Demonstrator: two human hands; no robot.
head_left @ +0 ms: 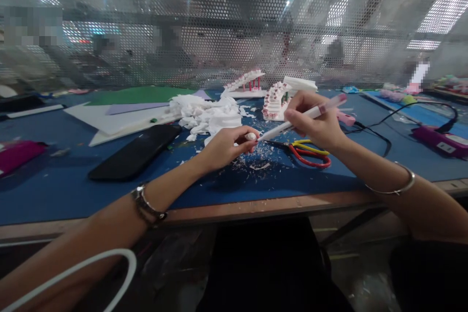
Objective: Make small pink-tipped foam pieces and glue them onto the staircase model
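My left hand pinches a small rounded white piece between thumb and fingertips, above the table. Held at a slant in my right hand is a pen with a whitish barrel and a reddish upper end. Its tip reaches the white piece or stops just short of it; I cannot tell which. Below and right of the pen tip lie scissors with red and yellow handles. Behind my right hand stands a white stepped model with dark red bits, partly hidden.
White scraps are heaped behind my left hand. A black phone-like slab and white, green and lilac sheets lie left. A second stepped model stands farther back. Cables and a purple box are right; perforated metal rises behind.
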